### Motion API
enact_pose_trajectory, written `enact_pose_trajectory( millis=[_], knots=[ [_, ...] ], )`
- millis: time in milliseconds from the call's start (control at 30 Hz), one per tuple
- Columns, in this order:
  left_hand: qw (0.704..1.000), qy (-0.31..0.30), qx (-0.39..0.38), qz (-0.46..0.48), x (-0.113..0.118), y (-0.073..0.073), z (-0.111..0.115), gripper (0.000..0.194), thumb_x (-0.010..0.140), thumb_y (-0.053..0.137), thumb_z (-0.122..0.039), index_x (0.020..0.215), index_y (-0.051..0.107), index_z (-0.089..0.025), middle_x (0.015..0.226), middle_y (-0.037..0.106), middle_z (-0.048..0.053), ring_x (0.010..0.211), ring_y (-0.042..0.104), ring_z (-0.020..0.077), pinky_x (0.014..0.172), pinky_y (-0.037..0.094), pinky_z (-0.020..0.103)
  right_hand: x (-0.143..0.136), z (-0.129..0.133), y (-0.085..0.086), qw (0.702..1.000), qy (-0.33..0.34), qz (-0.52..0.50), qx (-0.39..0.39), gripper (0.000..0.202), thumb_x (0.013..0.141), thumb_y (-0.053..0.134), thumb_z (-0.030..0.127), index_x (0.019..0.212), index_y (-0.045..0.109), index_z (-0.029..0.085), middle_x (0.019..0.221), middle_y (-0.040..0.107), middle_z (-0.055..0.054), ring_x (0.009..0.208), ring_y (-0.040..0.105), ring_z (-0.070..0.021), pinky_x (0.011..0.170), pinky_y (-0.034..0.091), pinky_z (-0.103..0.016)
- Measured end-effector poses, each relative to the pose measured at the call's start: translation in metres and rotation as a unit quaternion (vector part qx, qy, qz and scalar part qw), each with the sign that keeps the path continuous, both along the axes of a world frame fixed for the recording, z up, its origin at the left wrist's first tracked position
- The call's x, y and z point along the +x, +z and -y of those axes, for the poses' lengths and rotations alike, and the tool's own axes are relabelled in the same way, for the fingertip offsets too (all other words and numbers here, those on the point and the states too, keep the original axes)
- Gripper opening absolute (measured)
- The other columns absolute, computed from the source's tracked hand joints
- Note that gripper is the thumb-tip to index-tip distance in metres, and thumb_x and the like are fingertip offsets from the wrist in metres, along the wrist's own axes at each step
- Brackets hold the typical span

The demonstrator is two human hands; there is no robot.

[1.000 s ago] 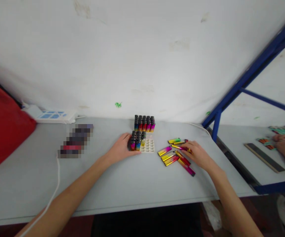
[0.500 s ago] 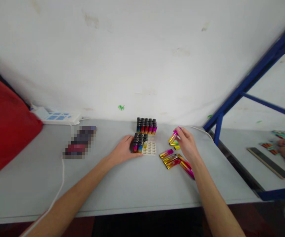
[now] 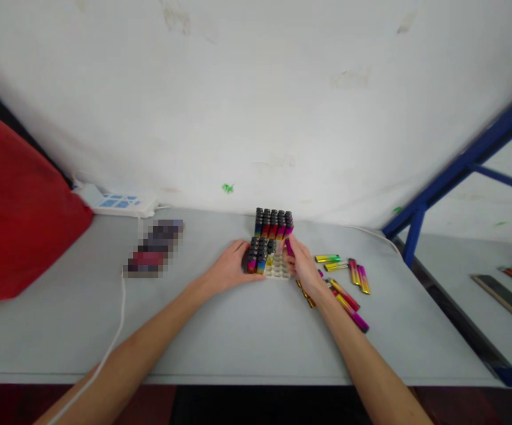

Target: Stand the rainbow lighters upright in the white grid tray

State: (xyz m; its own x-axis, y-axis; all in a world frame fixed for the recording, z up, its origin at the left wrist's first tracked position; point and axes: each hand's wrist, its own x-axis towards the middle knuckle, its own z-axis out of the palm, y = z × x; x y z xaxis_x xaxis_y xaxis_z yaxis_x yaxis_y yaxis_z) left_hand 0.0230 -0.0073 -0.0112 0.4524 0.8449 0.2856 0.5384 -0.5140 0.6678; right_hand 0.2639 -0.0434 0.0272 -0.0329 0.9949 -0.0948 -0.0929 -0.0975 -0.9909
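Observation:
A white tray (image 3: 278, 270) with rows of holes sits mid-table, its left part filled with upright black-topped lighters (image 3: 258, 254) in shiny rainbow colours. My left hand (image 3: 231, 268) is wrapped round the tray's left side, thumb along the front edge and fingers behind. Closed on a purple-ended lighter (image 3: 289, 247), my right hand (image 3: 303, 267) is over the tray's right side; its fingers partly cover the lighter. Right behind the tray stands a block of upright lighters (image 3: 274, 223). Several loose lighters (image 3: 348, 295) lie right of and under my right forearm.
On the left lie a blurred-out flat object (image 3: 153, 248), a white power strip (image 3: 125, 204) and a red cloth-like bulk (image 3: 20, 206). A white cable crosses my left forearm. A blue metal frame (image 3: 415, 230) bounds the right, with a dark strip (image 3: 506, 301) beyond it.
My right hand has carried a lighter from the loose pile leftward to the tray. My left hand keeps its hold. The view has shifted slightly; the other person's hand at far right is out of sight.

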Motion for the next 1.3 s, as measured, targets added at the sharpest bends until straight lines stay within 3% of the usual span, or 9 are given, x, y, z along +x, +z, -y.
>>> enact_pose_trajectory(
  millis=[133, 267, 367, 600, 833, 1000, 1067, 1167, 1300],
  knots=[
    [1.0, -0.004, 0.005, 0.004, -0.001, -0.001, 0.0, 0.071, 0.074, 0.106, -0.065, 0.128, 0.077, -0.027, 0.131, 0.079, 0.012, 0.129, 0.075, 0.0424, 0.118, 0.062, 0.056, -0.01, 0.001, -0.004, 0.999, -0.035, 0.025, -0.025, 0.081, 0.087, 0.059, 0.104, 0.063, 0.041, 0.03, 0.052, 0.028, 0.009, 0.048, 0.019, -0.01, 0.046, 0.015, -0.028],
    [1.0, -0.005, 0.008, 0.001, -0.001, -0.001, 0.0, 0.073, 0.075, 0.105, -0.065, 0.13, 0.077, -0.025, 0.133, 0.079, 0.013, 0.131, 0.075, 0.043, 0.12, 0.061, 0.057, -0.012, -0.001, -0.003, 0.998, -0.052, 0.037, -0.025, 0.066, 0.103, 0.053, 0.077, 0.058, 0.037, 0.03, 0.05, 0.029, 0.007, 0.048, 0.02, -0.0118, 0.047, 0.018, -0.03],
    [1.0, -0.004, 0.006, -0.004, -0.001, 0.0, 0.0, 0.073, 0.075, 0.105, -0.065, 0.129, 0.077, -0.025, 0.134, 0.079, 0.014, 0.131, 0.075, 0.0437, 0.122, 0.061, 0.058, -0.01, 0.0, -0.002, 0.997, -0.055, 0.044, -0.026, 0.058, 0.105, 0.05, 0.061, 0.058, 0.039, 0.03, 0.05, 0.033, 0.005, 0.049, 0.022, -0.0131, 0.048, 0.019, -0.031],
    [1.0, -0.002, 0.008, -0.01, -0.001, 0.0, 0.0, 0.074, 0.075, 0.106, -0.063, 0.132, 0.076, -0.025, 0.135, 0.079, 0.013, 0.133, 0.074, 0.0427, 0.121, 0.061, 0.056, -0.008, 0.002, -0.002, 0.999, -0.032, 0.027, -0.016, 0.066, 0.098, 0.059, 0.081, 0.061, 0.041, 0.03, 0.05, 0.031, 0.007, 0.047, 0.021, -0.0116, 0.047, 0.016, -0.03],
    [1.0, 0.001, 0.012, -0.009, -0.002, 0.0, -0.001, 0.071, 0.075, 0.104, -0.067, 0.126, 0.076, -0.026, 0.134, 0.079, 0.012, 0.131, 0.075, 0.0433, 0.121, 0.062, 0.057, -0.008, 0.001, -0.005, 0.998, -0.029, 0.051, 0.003, 0.058, 0.105, 0.049, 0.065, 0.06, 0.039, 0.03, 0.051, 0.032, 0.005, 0.048, 0.025, -0.0134, 0.048, 0.022, -0.031],
    [1.0, -0.007, 0.005, -0.012, -0.001, 0.001, 0.0, 0.073, 0.076, 0.104, -0.068, 0.128, 0.075, -0.026, 0.133, 0.079, 0.012, 0.132, 0.074, 0.0434, 0.121, 0.061, 0.057, -0.003, 0.0, -0.009, 0.998, -0.041, 0.045, 0.008, 0.079, 0.097, 0.053, 0.101, 0.068, 0.052, 0.027, 0.055, 0.035, 0.006, 0.048, 0.028, -0.0135, 0.048, 0.021, -0.031],
    [1.0, -0.004, 0.004, -0.013, -0.001, 0.002, 0.001, 0.073, 0.076, 0.104, -0.066, 0.129, 0.075, -0.026, 0.134, 0.079, 0.014, 0.133, 0.074, 0.0437, 0.122, 0.061, 0.058, 0.0, 0.003, -0.009, 0.997, -0.035, 0.057, 0.04, 0.082, 0.095, 0.052, 0.106, 0.078, 0.06, 0.027, 0.061, 0.04, 0.006, 0.051, 0.032, -0.0146, 0.048, 0.025, -0.031],
    [1.0, -0.004, -0.001, -0.008, -0.001, 0.003, 0.001, 0.072, 0.076, 0.105, -0.064, 0.129, 0.076, -0.026, 0.134, 0.079, 0.014, 0.132, 0.075, 0.0437, 0.121, 0.061, 0.057, 0.007, 0.01, -0.004, 0.985, -0.013, 0.126, 0.116, 0.071, 0.107, 0.05, 0.094, 0.1, 0.069, 0.026, 0.071, 0.054, 0.003, 0.06, 0.048, -0.0186, 0.055, 0.042, -0.032],
    [1.0, -0.004, -0.001, -0.002, -0.001, 0.003, 0.001, 0.075, 0.074, 0.106, -0.064, 0.13, 0.077, -0.025, 0.135, 0.079, 0.014, 0.133, 0.074, 0.045, 0.121, 0.062, 0.057, 0.017, 0.018, 0.002, 0.931, 0.004, 0.272, 0.244, 0.048, 0.115, 0.059, 0.07, 0.11, 0.073, 0.025, 0.1, 0.075, -0.007, 0.091, 0.071, -0.0257, 0.086, 0.062, -0.039]
  ],
)
